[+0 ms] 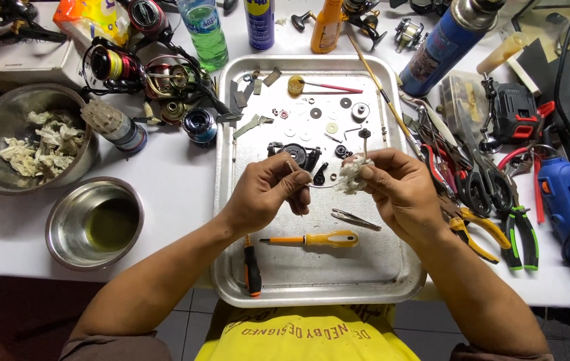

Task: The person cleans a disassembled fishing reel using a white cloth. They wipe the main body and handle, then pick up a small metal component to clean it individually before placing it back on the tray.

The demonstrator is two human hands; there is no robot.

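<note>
1. Nearest us, the screwdrivers lie ready on the tray.
2. Above the tray's middle, our left hand pinches a thin wire part; our right hand clamps a tissue wad on it, wiping over the tray so bits stay contained.

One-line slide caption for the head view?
Left hand and right hand wipe a thin metal part with a white rag over a metal tray.

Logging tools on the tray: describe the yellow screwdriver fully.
The yellow screwdriver lies flat on the metal tray, near its front, pointing left. It has a chunky yellow plastic-looking handle with a dark band at the end, an orange shaft and a short dark tip. Neither hand touches it; the tweezers lie just above, apart from it.
</note>
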